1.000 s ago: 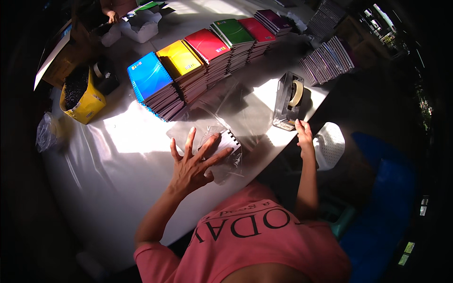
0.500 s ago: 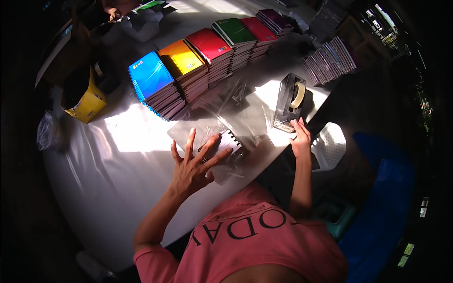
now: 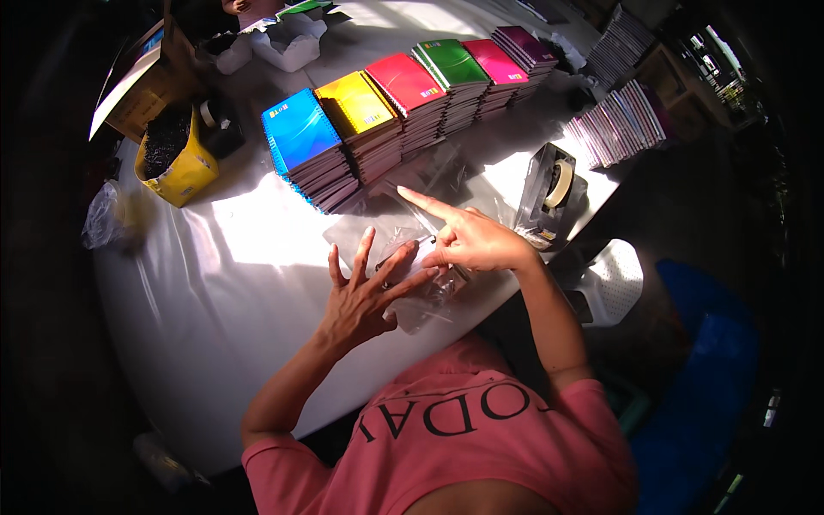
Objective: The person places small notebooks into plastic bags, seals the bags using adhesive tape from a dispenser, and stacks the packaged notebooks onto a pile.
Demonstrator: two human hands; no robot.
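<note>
My left hand [image 3: 360, 296] lies with fingers spread on a small spiral notebook [image 3: 417, 254], its pale page side partly showing inside a clear plastic bag [image 3: 422, 319]. Over the notebook's right edge is my right hand [image 3: 472, 240], its index finger stretched toward the far left and its other fingers curled in near the thumb. Any small thing between that thumb and the curled fingers is hidden. A black tape dispenser [image 3: 534, 206] with a roll of tape [image 3: 560, 184] stands just beyond my right wrist, not touched.
Beyond my hands runs a row of spiral notebook stacks, from a blue stack [image 3: 300, 133] to a purple one [image 3: 524, 47]. More notebooks [image 3: 620, 124] stand on the right. A yellow bin [image 3: 184, 180] sits at left on the white table [image 3: 189, 343]; a white perforated seat [image 3: 614, 279] is right.
My right hand has left the tape dispenser and moved left over the bagged notebook, index finger now extended. My left hand stays spread on the notebook. The view has shifted slightly.
</note>
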